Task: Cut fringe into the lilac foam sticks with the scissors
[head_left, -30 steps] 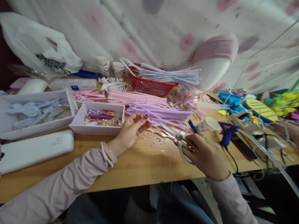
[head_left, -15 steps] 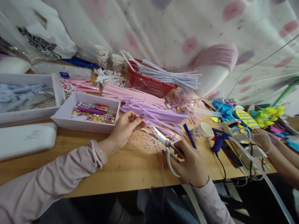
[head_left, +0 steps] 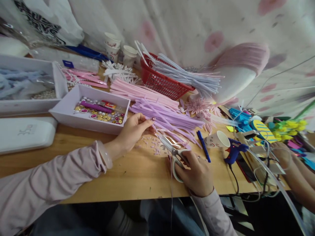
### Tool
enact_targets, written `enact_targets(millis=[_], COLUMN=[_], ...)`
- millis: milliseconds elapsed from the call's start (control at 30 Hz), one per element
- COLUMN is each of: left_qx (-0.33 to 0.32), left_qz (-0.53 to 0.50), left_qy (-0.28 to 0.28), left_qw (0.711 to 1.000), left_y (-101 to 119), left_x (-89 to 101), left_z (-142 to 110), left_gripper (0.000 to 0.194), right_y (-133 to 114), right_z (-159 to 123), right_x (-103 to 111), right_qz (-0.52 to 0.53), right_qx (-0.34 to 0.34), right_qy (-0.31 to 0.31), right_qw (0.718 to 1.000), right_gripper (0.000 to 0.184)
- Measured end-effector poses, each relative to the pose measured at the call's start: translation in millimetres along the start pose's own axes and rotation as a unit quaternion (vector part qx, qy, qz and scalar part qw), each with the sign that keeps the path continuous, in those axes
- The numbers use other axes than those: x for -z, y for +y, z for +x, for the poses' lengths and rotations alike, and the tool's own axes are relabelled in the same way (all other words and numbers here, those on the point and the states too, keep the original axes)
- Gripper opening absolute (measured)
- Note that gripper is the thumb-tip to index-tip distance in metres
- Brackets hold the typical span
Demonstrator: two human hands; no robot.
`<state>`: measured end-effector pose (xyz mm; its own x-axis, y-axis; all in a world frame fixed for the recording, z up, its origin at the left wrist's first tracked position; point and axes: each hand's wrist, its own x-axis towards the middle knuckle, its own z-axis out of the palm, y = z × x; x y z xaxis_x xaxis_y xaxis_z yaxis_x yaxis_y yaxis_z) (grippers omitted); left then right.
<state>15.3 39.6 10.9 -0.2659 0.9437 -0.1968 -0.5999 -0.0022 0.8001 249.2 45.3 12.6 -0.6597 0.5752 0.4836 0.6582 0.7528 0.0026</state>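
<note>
My left hand (head_left: 134,131) is closed in a pinch at the fingertips on a thin pale ribbon, most of it hidden by the fingers. Just to its right, my right hand (head_left: 197,172) grips scissors (head_left: 174,152) with pale handles, thumb and fingers in the loops. The blades point up and left, their tips close by the left fingertips. A thin strand (head_left: 171,193) dangles below the scissors past the table edge. Small purple clippings (head_left: 155,146) lie scattered beneath the blades. Behind both hands is a bundle of purple pipe cleaners (head_left: 169,114).
A white box (head_left: 66,114) of beads and gems stands left, near a white power bank (head_left: 27,135). At the back is a red basket (head_left: 164,83) of pale pipe cleaners. To the right are a blue pen (head_left: 203,146), paper cup (head_left: 218,140), glue gun (head_left: 235,150) and another person's hands (head_left: 283,154).
The view has shifted slightly, moving the table items within it. My left hand keeps its pinch. The scissors remain near the left fingertips, with their handle loops looking closer together.
</note>
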Motion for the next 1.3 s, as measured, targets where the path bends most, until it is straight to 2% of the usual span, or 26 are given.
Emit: enact_targets(millis=[367, 1100, 1300], left_qx=[0.019, 0.033, 0.023], left_qz=[-0.024, -0.033, -0.012], left_qy=[-0.008, -0.018, -0.012], left_qw=[0.999, 0.999, 1.000], left_y=[-0.5, -2.1, -1.2], left_x=[0.4, 1.4, 1.2], left_z=[-0.8, -1.2, -0.2], left_gripper=[0.024, 0.023, 0.024], right_y=[-3.3, -1.5, 2.6], right_z=[0.0, -1.4, -1.9], right_x=[1.5, 0.3, 10.3], right_qz=[0.022, 0.034, 0.138], right_qx=[-0.024, -0.025, -0.101], right_qy=[-0.015, -0.006, -0.017], right_qw=[0.999, 0.999, 0.985], right_gripper=[0.016, 0.021, 0.022])
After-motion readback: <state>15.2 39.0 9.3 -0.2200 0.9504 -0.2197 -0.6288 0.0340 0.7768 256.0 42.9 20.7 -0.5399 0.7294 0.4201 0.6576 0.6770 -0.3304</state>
